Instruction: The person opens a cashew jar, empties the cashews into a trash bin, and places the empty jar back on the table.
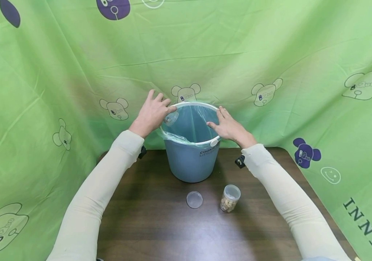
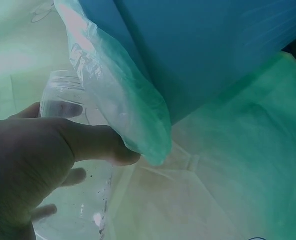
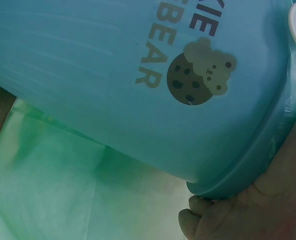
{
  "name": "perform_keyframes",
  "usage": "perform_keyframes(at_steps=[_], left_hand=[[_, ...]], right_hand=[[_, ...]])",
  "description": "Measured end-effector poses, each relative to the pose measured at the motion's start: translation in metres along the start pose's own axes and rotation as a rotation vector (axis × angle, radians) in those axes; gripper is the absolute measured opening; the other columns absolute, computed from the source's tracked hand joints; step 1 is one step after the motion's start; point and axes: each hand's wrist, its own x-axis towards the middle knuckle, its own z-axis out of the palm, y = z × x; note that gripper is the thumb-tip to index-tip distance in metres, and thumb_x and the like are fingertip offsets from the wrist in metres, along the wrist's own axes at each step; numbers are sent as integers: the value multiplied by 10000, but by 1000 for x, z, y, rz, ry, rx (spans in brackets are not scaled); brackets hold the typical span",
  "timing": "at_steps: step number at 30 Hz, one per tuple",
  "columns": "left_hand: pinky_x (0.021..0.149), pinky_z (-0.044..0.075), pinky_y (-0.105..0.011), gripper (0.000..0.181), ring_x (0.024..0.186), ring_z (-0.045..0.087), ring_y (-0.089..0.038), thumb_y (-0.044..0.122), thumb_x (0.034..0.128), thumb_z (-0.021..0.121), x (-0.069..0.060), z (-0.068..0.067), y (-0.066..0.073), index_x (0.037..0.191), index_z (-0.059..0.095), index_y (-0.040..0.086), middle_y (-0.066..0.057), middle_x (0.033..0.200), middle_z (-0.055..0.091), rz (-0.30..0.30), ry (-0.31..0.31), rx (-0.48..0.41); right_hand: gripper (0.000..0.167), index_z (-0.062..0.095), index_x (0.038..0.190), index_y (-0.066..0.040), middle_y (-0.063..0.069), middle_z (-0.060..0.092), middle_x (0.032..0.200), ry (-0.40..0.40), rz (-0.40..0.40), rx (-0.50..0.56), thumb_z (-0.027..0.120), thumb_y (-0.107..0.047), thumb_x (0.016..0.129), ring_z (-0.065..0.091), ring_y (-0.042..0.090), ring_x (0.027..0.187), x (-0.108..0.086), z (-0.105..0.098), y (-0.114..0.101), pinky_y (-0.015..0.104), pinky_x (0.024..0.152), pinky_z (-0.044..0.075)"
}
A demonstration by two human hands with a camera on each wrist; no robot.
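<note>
Left hand (image 1: 153, 113) grasps a clear screw-neck jar (image 1: 172, 118) at the blue bucket (image 1: 186, 161), left rim; right hand (image 1: 231, 127), unclenched, should steady the right.

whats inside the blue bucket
The bucket has a thin plastic liner folded over its rim. A clear jar in the left hand shows at the opening's left edge; whether it dips inside is unclear. The near wall hides the bottom.
</note>
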Motion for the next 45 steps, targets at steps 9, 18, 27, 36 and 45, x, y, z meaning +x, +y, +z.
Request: perform_keyframes(at_steps=[9, 18, 27, 36, 45], left_hand=[[1226, 290, -601, 544, 1301, 556, -349, -6, 943, 736, 1, 1, 1, 1360, 685, 340, -31, 1355, 696, 16, 0, 25], [1219, 289, -586, 540, 1284, 557, -342, 10, 951, 741, 0, 1, 0, 1367, 690, 350, -20, 1333, 701, 7, 10, 30], [1222, 293, -626, 585, 1310, 542, -363, 99, 953, 777, -3, 4, -1, 1469, 611, 321, -50, 1384, 656, -20, -23, -11], [1172, 331, -643, 661, 1316, 532, -392, 14, 908, 762, -9, 7, -4, 1496, 565, 243, -98, 1403, 621, -70, -38, -127], [1049, 405, -618, 774, 1287, 540, -386, 196, 850, 839, -15, 11, -5, 1542, 492, 226, -113, 1409, 603, -139, -43, -233]], right_hand=[[894, 34, 1675, 54, 218, -95, 1778, -3, -1, 3, 356, -564, 1116, -46, 406, 1663, -1, 0, 0, 553, 1336, 73], [879, 34, 1677, 50, 216, -96, 1779, -1, 2, 8, 370, -542, 1120, -53, 400, 1663, 1, 0, -1, 555, 1336, 73], [889, 20, 1676, 50, 222, -105, 1775, -8, 1, 10, 356, -555, 1118, -60, 402, 1662, 0, -1, 0, 551, 1335, 58], [895, 31, 1677, 52, 223, -102, 1775, -6, -1, 12, 361, -562, 1115, -58, 402, 1662, 1, -2, 0, 557, 1335, 69], [899, 16, 1677, 47, 218, -108, 1776, -9, -2, 14, 358, -565, 1114, -63, 397, 1663, 2, -1, 1, 555, 1335, 63]])
